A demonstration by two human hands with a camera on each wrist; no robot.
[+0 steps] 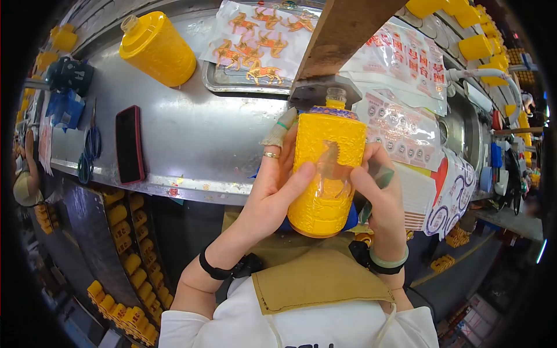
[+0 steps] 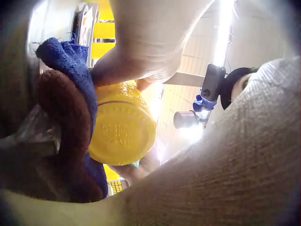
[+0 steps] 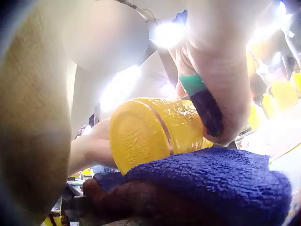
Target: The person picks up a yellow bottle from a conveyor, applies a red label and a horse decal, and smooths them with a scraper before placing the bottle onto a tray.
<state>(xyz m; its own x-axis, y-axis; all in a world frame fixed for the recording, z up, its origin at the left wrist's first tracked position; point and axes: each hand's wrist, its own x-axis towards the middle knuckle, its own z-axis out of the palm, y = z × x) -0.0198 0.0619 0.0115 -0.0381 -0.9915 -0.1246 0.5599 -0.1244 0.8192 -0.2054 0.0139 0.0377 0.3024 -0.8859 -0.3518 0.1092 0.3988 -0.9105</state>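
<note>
A yellow embossed bottle (image 1: 313,209) with a clear glass neck (image 1: 336,97) is held between both hands above the lap. My left hand (image 1: 268,194) grips its left side, thumb on the front and a covered fingertip (image 1: 278,129) near the shoulder. From the other side my right hand (image 1: 380,194) holds it, thumb against the front, with tape on one finger. A horse-shaped figure (image 1: 332,161) shows on the bottle's front between the thumbs. Raised marks cover its round base (image 2: 121,134) in the left wrist view. Beneath it is a blue towel (image 3: 221,176).
Another yellow bottle (image 1: 165,52) stands at the back left. A metal tray (image 1: 232,87) bears a sheet of red-gold horse pieces (image 1: 264,71). Scissors (image 1: 91,142) and a phone (image 1: 130,145) lie left. A wooden post (image 1: 336,37) rises ahead; printed sheets (image 1: 400,124) lie right.
</note>
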